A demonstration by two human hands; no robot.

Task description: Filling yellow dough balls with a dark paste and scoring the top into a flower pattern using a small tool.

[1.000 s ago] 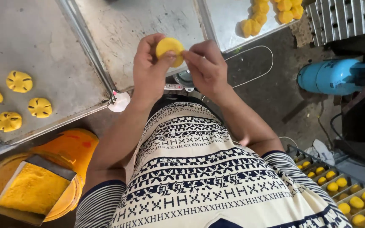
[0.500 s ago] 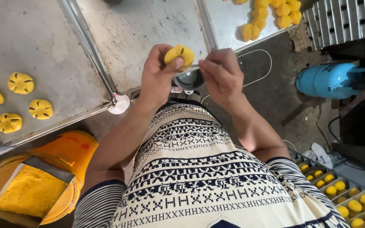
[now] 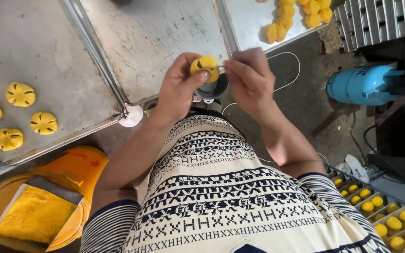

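We have the round yellow dough ball (image 3: 206,66) pinched in our left hand (image 3: 178,89), fingers clamped on it, above the near edge of the grey metal baking tray (image 3: 155,42). Our right hand (image 3: 251,79) is closed on a thin tool touching the ball; the tool's too small to identify. Four cut yellow dough pieces (image 3: 20,94) sit on the left tray.

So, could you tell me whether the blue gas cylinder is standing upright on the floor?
No, the blue gas cylinder lies on its side on the floor, to the right of the right hand.

Cream top with navy patterned bands, striped short sleeves, bare forearms
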